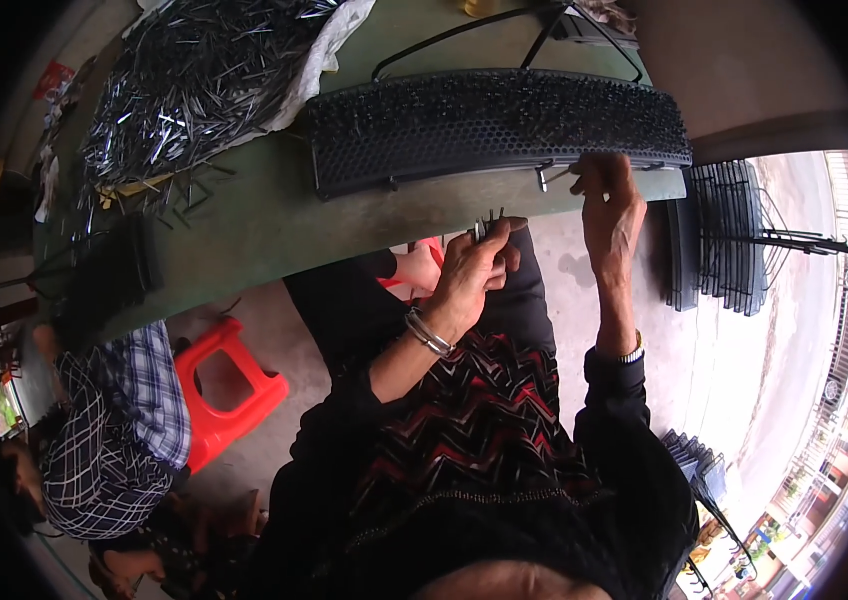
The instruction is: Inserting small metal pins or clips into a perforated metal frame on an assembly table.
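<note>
Left hand (471, 275) clutching dark pins (491, 215), right hand (612, 205) pinching thin piece (562, 177) — black perforated panel (499, 125) just beyond both hands

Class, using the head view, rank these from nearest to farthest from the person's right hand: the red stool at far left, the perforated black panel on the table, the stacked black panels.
1. Perforated black panel: on the green table, right by the right hand.
2. Stacked black panels: off to the right.
3. Red stool: far left, on the floor.

Black perforated panel (444, 150) on green table (279, 215)
</note>
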